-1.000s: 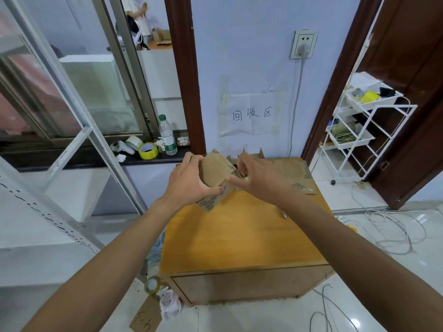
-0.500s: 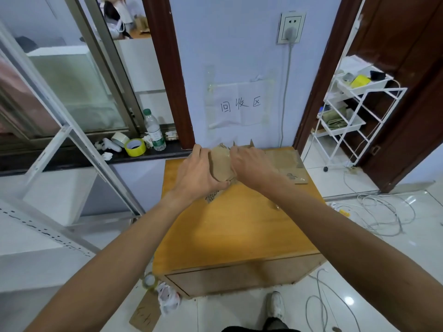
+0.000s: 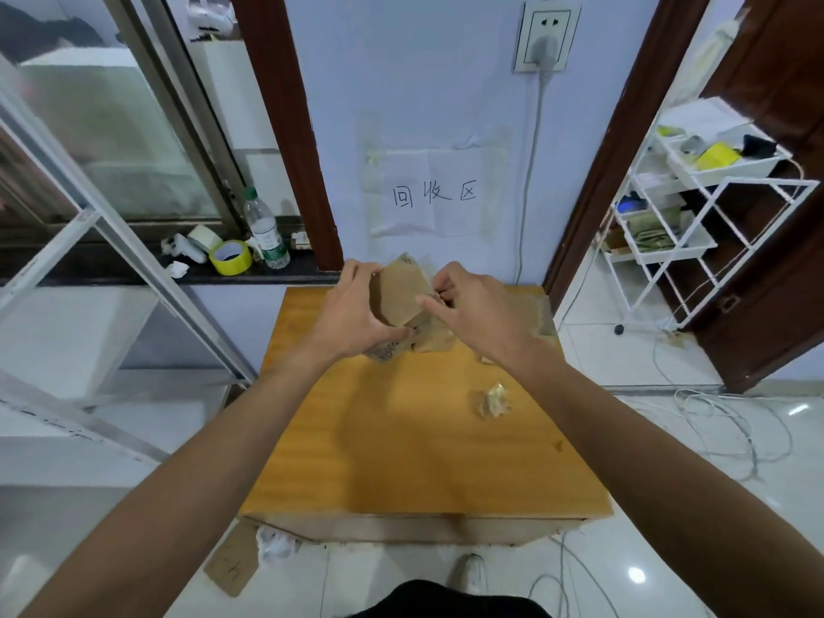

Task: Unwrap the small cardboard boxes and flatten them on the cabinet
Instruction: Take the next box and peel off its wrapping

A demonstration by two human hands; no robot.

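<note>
I hold a small brown cardboard box (image 3: 400, 294) above the far half of the wooden cabinet (image 3: 401, 448). My left hand (image 3: 352, 316) grips its left side, thumb under the lower edge. My right hand (image 3: 472, 312) pinches its right edge with fingers curled. A loose flap with print hangs below the box. Flattened cardboard (image 3: 533, 307) lies at the cabinet's far right, mostly hidden behind my right hand. A crumpled wad of tape (image 3: 494, 401) rests on the cabinet top to the right.
A window sill at left carries a yellow tape roll (image 3: 231, 257) and a water bottle (image 3: 264, 229). A white wire rack (image 3: 695, 207) stands in the doorway at right. Cables (image 3: 722, 421) trail on the floor. Cardboard scrap (image 3: 232, 568) and white trash lie below the cabinet's front left.
The camera has tilted down and moved closer. Both hands stay on the box, which has turned so a flat face shows. The tape wad on the cabinet has come into sight.
</note>
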